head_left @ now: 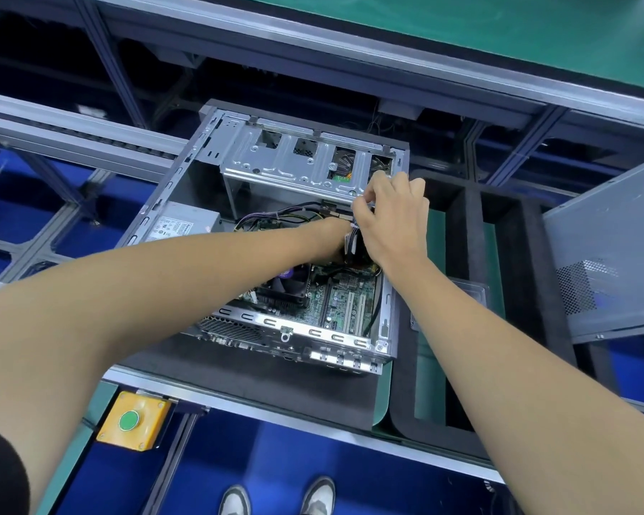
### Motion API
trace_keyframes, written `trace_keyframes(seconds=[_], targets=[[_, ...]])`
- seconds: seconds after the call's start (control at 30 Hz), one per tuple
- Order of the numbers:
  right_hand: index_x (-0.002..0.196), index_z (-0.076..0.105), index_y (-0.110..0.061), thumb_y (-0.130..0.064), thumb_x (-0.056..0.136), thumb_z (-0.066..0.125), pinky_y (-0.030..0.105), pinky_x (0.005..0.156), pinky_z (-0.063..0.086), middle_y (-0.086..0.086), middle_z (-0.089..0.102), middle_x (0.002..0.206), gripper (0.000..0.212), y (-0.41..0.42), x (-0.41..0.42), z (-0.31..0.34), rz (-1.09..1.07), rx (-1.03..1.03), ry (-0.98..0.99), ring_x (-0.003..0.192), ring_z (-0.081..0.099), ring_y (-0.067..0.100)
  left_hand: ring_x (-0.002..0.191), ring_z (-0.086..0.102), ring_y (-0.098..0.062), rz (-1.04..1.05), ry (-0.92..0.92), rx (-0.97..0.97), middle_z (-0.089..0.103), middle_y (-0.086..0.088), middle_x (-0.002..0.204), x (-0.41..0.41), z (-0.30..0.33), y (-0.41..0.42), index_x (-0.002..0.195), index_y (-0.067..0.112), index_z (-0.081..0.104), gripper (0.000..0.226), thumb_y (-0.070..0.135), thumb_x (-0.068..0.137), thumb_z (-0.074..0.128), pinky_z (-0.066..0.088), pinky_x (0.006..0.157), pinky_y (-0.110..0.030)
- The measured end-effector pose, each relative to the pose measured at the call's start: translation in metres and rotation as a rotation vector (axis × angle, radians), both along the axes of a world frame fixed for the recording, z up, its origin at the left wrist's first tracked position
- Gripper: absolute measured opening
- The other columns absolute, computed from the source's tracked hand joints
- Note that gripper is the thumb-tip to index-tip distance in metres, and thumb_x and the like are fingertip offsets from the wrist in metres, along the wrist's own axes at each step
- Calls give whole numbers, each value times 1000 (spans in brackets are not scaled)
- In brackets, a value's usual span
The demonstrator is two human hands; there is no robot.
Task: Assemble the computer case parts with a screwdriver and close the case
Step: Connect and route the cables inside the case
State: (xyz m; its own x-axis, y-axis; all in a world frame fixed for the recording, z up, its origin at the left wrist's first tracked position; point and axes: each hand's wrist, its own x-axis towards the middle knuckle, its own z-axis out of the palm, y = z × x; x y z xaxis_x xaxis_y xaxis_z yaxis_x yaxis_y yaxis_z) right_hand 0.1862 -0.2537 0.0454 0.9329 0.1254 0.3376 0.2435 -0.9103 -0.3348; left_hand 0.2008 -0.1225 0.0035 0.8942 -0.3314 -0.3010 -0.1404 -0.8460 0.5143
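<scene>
Both your hands are inside the open grey metal computer case (238, 202) on the black foam mat (261, 384): the right hand (391, 217) pinches black-and-white cables (354, 236), the left hand (331, 236) is hidden, grip unclear. The grey perforated side panel (610, 262) stands off, unfitted; no screwdriver shows.

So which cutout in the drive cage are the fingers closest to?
The rightmost cutout of four in the drive cage; the right hand sits at its lower edge, while the others lie further left.
</scene>
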Motion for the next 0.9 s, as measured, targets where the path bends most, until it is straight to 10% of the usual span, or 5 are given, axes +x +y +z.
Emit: trace_keyframes(seconds=[0.37,0.67,0.9], targets=[[84,59,-24,-28,81,55,38,87,33,-10,50,84,7,0,-7,9,309,-100,18,93,43,20,68,55,-9,134,1,-135,62,14,63,-9,9,37,64,28,65,25,21,86,75,35,60,-22],[74,52,-32,-64,85,53,41,107,24,-5,51,90,34,20,-25,-4,634,-831,438,93,36,19,54,61,-9,346,228,-545,76,-7,77,-10,30,72,85,5,73,16,16,80,83,48,53,-19],[76,61,-21,-21,102,28,36,104,20,-5,71,74,42,5,-28,22,568,-274,547,89,56,10,101,73,-13,326,554,-797,75,-13,112,-12,25,88,110,5,64,16,12,105,51,51,70,-17]])
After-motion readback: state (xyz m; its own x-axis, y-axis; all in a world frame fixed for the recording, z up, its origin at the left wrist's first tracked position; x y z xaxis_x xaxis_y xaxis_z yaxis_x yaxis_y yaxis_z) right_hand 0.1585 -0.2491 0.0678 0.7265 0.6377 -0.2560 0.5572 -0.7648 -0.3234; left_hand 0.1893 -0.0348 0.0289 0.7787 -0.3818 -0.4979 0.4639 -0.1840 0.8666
